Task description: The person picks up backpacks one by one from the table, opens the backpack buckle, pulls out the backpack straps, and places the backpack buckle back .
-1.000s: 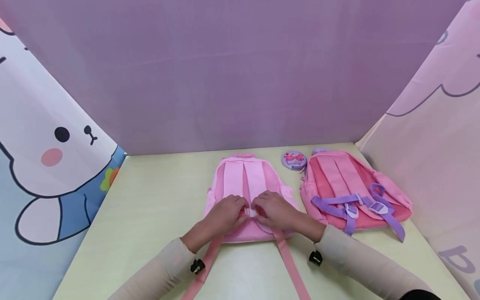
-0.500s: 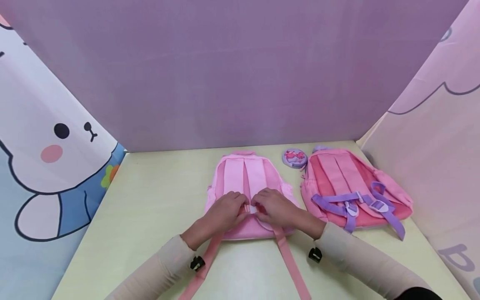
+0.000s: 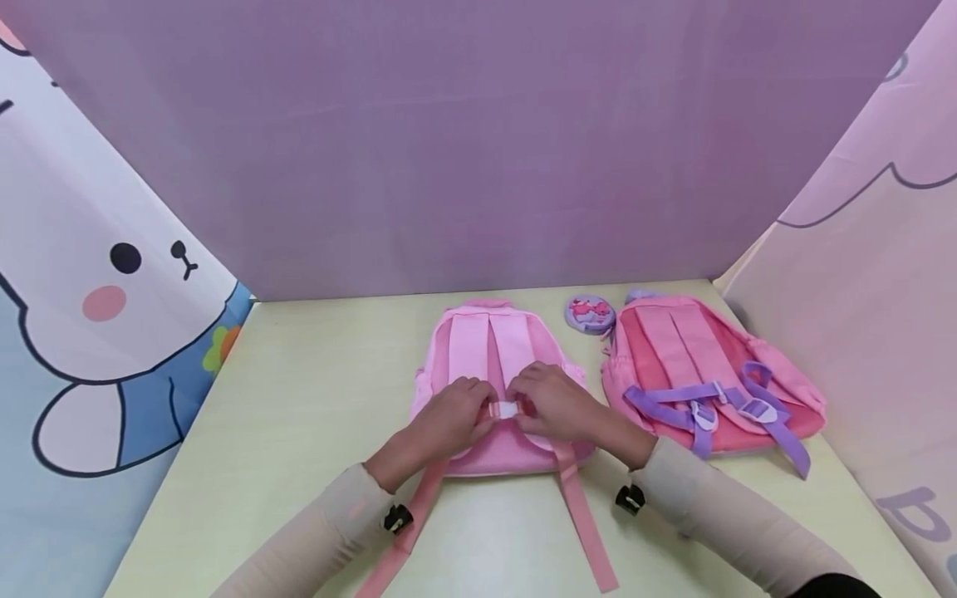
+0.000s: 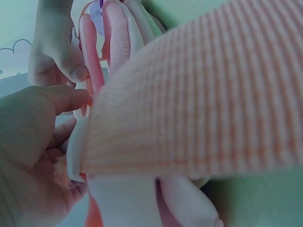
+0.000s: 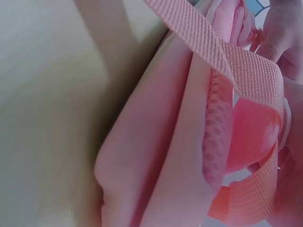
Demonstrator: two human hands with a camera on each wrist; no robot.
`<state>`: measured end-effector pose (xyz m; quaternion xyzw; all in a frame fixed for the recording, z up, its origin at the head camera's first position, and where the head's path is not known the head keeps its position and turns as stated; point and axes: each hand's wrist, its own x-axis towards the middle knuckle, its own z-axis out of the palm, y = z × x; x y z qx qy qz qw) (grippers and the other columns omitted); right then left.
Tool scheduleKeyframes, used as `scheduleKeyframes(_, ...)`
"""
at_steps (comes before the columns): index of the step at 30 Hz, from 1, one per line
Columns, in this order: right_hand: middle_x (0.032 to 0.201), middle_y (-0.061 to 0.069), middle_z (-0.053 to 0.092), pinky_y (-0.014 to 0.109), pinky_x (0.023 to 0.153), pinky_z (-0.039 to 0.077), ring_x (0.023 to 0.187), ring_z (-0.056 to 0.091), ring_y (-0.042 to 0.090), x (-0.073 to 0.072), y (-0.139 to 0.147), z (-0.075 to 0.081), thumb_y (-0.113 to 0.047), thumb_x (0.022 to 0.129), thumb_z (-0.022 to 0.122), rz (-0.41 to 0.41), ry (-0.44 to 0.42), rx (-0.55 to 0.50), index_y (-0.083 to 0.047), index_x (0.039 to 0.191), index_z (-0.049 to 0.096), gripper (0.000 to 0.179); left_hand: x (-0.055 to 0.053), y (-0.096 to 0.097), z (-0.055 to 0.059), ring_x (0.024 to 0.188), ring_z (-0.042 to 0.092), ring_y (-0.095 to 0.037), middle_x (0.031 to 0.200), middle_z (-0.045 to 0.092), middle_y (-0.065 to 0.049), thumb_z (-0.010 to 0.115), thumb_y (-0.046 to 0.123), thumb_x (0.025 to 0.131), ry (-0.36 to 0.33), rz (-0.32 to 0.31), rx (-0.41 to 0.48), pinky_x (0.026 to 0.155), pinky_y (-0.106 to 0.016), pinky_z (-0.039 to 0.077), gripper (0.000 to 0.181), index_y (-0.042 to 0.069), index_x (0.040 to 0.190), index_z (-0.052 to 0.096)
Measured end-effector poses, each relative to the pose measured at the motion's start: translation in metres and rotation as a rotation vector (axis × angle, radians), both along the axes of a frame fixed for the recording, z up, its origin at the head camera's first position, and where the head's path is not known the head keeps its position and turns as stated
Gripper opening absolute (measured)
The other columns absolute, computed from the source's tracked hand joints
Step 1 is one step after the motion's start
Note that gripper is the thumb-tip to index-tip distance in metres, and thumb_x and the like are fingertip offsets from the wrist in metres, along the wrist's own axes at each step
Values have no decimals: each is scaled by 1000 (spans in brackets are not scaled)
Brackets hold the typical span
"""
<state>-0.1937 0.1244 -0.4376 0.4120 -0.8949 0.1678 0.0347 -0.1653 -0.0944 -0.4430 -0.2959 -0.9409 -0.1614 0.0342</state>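
A pink backpack [image 3: 488, 340] lies with its shoulder straps facing up in the head view. Across its lower middle runs a narrow chest strap with a white buckle [image 3: 508, 409]. My left hand [image 3: 451, 418] pinches this strap at the buckle's left side, thumb and fingers bent over it. On the other side my right hand [image 3: 555, 404] grips the strap just right of the buckle. Ribbed pink webbing [image 4: 203, 90] fills much of the left wrist view. In the right wrist view, a webbing strap [image 5: 255, 71] partly hides the right hand.
A second backpack [image 3: 676, 340], pink with purple straps, lies close to the right. Between the bags at the back is a round purple pouch [image 3: 591, 314]. Two loose strap tails, one of them the right tail [image 3: 583, 523], trail toward the table's [image 3: 321, 374] front.
Both hands keep their hold while the right one shifts slightly up and right. The gap between them has widened, and more of the white buckle shows.
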Motion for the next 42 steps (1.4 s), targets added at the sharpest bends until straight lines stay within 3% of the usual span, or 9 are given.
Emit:
scheduleKeyframes(5, 85, -5, 64, 37, 88, 50, 93, 59, 16, -1, 1, -3, -19, 81, 76, 4, 31, -22, -14, 99, 72, 19, -1, 2, 0, 83, 50, -11, 85, 57, 5, 73, 26, 94, -36, 6, 11, 72, -24, 48, 23, 12, 111, 66)
scheduleKeyframes(14, 85, -3, 65, 38, 90, 52, 97, 60, 19, 1, -1, -2, -19, 78, 76, 0, 76, -56, -14, 94, 71, 18, -2, 2, -3, 84, 51, -11, 87, 58, 4, 74, 24, 93, -4, -24, 38, 74, -24, 50, 23, 11, 110, 66)
scheduleKeyframes(19, 87, -1, 68, 39, 90, 51, 101, 61, 21, 0, -3, -1, -19, 76, 77, 1, 94, -51, -13, 91, 71, 17, -2, 3, -4, 82, 50, -12, 83, 56, 3, 74, 22, 92, -19, -26, 79, 70, -25, 48, 21, 10, 107, 66)
scheduleKeyframes(42, 87, -2, 69, 40, 89, 51, 102, 62, 22, -3, 0, -8, -17, 75, 77, 16, 57, -75, -15, 90, 72, 16, -2, 3, -3, 79, 51, -10, 82, 59, 4, 75, 19, 90, -33, -30, 91, 70, -22, 50, 20, 9, 106, 69)
